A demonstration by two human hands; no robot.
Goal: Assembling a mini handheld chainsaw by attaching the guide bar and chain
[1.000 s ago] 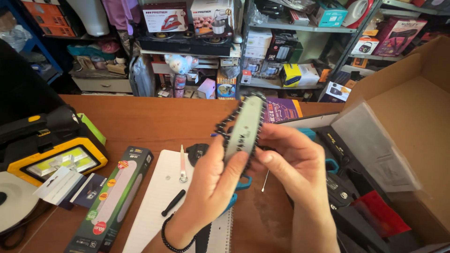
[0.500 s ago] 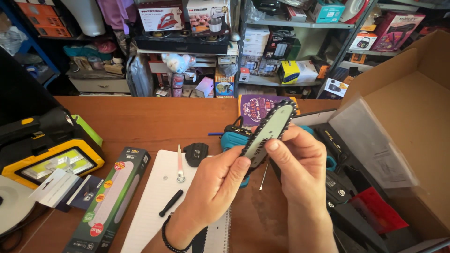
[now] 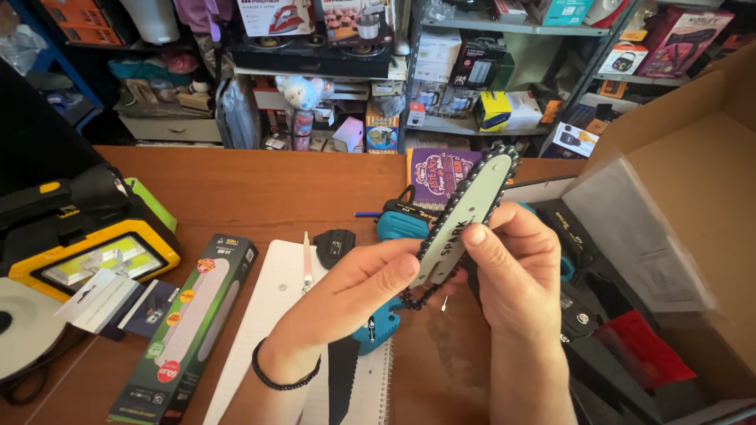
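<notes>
Tilted further, both hands (image 3: 441, 275) pinch chainsaw bar (image 3: 465, 216).

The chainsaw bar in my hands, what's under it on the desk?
Under the chainsaw bar lie a teal power tool and a spiral notebook. Both hands hide the tool's middle.

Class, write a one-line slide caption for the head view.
Both hands, left hand and right hand, hold a small chainsaw guide bar with its chain above a wooden table.

Brown wooden table (image 3: 260, 189) in front, metal shelves (image 3: 504, 31) full of boxes behind, bright daylight.
</notes>
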